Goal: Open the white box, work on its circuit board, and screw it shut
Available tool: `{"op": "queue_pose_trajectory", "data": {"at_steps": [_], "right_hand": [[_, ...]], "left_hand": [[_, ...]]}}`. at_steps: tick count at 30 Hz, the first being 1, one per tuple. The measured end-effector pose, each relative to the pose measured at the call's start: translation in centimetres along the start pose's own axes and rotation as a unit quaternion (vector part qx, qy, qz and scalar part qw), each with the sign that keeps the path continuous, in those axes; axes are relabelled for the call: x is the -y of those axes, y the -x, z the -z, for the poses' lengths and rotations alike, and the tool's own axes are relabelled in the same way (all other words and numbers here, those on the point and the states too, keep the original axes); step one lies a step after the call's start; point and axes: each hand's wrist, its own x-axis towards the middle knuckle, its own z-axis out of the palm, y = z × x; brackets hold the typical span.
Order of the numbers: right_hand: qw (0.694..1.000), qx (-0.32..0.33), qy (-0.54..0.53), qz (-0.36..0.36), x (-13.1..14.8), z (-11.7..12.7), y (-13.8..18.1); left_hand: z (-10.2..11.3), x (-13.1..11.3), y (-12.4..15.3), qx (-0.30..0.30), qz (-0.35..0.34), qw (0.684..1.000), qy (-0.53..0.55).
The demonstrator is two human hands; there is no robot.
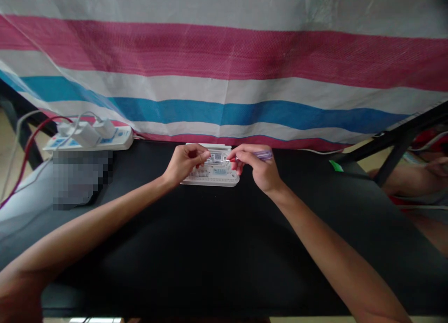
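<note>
A white plastic device [227, 179] with rows of small vent holes and printed labels lies flat on the black table, near its far edge. My right hand [258, 166] is closed around a screwdriver [262, 155] with a clear purple handle. Its thin metal shaft points left across the upper part of the device. At the device's upper left, my left hand [187, 162] has thumb and fingertips pressed together close to the screwdriver's tip. What sits between those fingertips, if anything, is too small to make out.
On the left, a white power strip [122, 138] holds several plugs with cables, beside a blurred-out dark object [82, 178]. A striped tarp [224, 80] hangs behind the black table [210, 248]. A small green piece [336, 165] lies to the right; another person's limbs [406, 178] show beyond.
</note>
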Motion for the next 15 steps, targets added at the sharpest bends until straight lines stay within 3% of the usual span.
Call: {"op": "queue_pose_trajectory", "data": {"at_steps": [7,15], "right_hand": [[0.999,-0.019,0.007,0.043,-0.54,-0.16,0.25],[0.997,-0.023,0.020,0.073,-1.07,-0.08,0.29]], "left_hand": [[-0.23,0.25,0.04,0.018,0.072,0.993,0.093],[-0.32,0.60,-0.03,0.070,0.088,0.990,0.090]]}}
